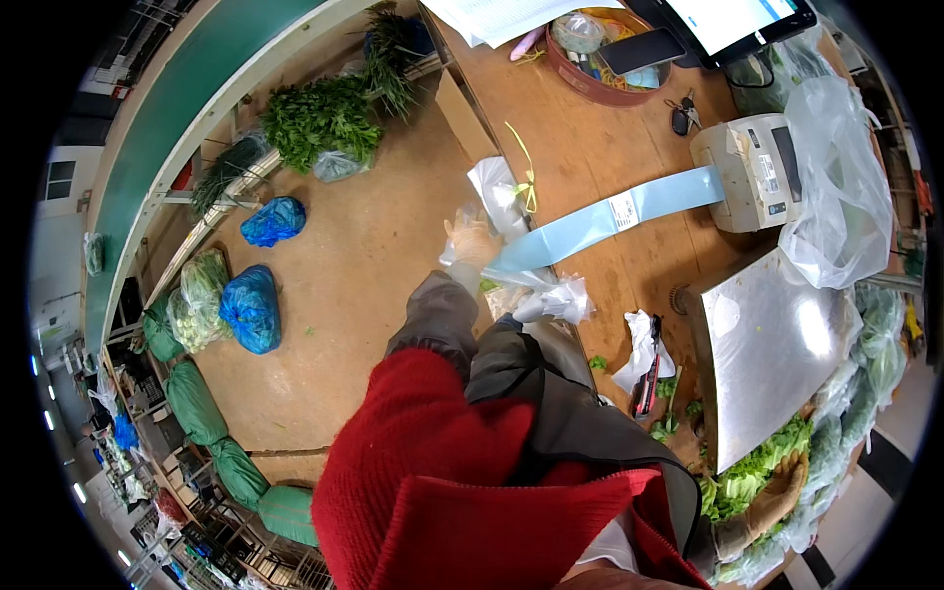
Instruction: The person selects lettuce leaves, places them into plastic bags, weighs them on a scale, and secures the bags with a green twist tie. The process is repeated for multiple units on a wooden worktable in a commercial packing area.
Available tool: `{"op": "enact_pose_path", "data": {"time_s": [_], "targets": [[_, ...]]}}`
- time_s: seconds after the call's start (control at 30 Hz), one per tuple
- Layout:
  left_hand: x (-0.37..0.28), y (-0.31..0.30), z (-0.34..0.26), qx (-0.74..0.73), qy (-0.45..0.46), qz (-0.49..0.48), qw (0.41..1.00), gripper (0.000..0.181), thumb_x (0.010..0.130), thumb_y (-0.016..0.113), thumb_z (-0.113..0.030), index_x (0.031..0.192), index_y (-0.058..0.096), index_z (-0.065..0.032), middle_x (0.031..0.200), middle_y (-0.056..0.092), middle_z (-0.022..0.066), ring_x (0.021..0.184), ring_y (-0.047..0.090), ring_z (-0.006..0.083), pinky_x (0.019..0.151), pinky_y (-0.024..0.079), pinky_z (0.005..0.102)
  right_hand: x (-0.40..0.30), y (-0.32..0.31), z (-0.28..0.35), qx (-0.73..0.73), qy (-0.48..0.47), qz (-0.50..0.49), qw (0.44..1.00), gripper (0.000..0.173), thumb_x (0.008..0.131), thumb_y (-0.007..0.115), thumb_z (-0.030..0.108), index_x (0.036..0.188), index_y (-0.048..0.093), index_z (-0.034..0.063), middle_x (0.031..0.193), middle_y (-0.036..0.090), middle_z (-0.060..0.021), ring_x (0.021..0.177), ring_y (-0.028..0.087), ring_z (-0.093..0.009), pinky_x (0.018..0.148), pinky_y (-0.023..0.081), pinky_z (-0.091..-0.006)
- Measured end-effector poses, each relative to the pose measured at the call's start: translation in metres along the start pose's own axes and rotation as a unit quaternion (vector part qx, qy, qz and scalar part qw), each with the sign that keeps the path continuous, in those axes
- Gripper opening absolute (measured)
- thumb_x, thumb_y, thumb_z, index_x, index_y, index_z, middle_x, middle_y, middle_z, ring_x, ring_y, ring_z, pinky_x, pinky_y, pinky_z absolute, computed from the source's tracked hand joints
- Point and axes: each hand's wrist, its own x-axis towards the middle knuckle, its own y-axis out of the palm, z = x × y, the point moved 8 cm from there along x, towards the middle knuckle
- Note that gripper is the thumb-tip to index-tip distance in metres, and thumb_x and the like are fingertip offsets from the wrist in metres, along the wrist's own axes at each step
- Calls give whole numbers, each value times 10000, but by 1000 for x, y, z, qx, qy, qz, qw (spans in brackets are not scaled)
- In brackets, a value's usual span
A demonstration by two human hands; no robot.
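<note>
My left hand (pixel 472 240), in a thin clear glove, lies by a clear plastic bag (pixel 495 188), fingers somewhat spread; whether it pinches any film is hidden. Close to my body, my right hand (pixel 538 306) is in a pale glove amid crumpled clear plastic (pixel 571 296), and its grip cannot be made out. A bit of green leaf shows between the hands. From a label printer (pixel 748 173), a long light-blue backing strip (pixel 582 234) with a white printed label (pixel 623 212) runs to the hands. A yellow-green tie (pixel 529 177) lies beside the bag.
Leafy greens (pixel 317 122) and blue bags (pixel 252 308) sit along the left side. At right are a steel plate (pixel 778 361), a box cutter (pixel 647 383), lettuce (pixel 752 472) and a plastic bag (pixel 837 184). A round tin (pixel 590 87), phone (pixel 641 51), keys (pixel 686 114) and tablet (pixel 730 26) lie beyond.
</note>
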Motion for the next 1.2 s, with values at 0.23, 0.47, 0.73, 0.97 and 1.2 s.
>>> {"op": "enact_pose_path", "data": {"time_s": [0.23, 0.47, 0.73, 0.97, 1.2], "targets": [[27, 23, -9, -260, -166, 38, 950, 317, 749, 574, -312, 775, 620, 1, 853, 615, 221, 874, 573, 389, 781, 452, 425, 7, 35, 8, -13, -2, -16, 1000, 328, 937, 441, 177, 1191, 490, -24, 1057, 589, -120, 871, 580, -159, 770, 478, -264], [-1, 0, 46, -354, -132, 126, 917, 351, 731, 674, -343, 820, 634, -5, 716, 623, 113, 660, 596, 227, 621, 460, 342, 4, 42, 9, 0, -5, -10, 1000, 340, 935, 446, 181, 1196, 485, -33, 1070, 580, -128, 886, 578, -166, 774, 482, -268], [-27, -124, 135, -577, -270, -95, 765, 226, 779, 690, -248, 792, 665, -24, 666, 577, -16, 643, 518, 72, 531, 417, 231, 4, 74, -7, 88, 5, 85, 993, 317, 916, 489, 181, 1129, 521, -52, 980, 589, -99, 837, 546, -148, 716, 444, -249], [-25, -290, -139, -269, 379, -198, 863, 286, 691, 732, -237, 595, 526, -64, 612, 499, 35, 513, 448, 189, 477, 357, 312, -48, 314, 30, 15, 171, 280, 944, 231, 824, 555, 77, 1035, 569, -15, 929, 610, -103, 838, 557, -156, 778, 430, -260], [-74, -287, -258, -205, 537, -172, 800, 290, 609, 768, -250, 588, 526, -91, 592, 455, 57, 576, 472, 232, 527, 361, 347, -36, 379, 29, -50, -22, 430, 901, 428, 880, 517, 329, 1104, 549, -33, 1081, 546, -148, 1035, 505, -213, 901, 379, -309]]}}
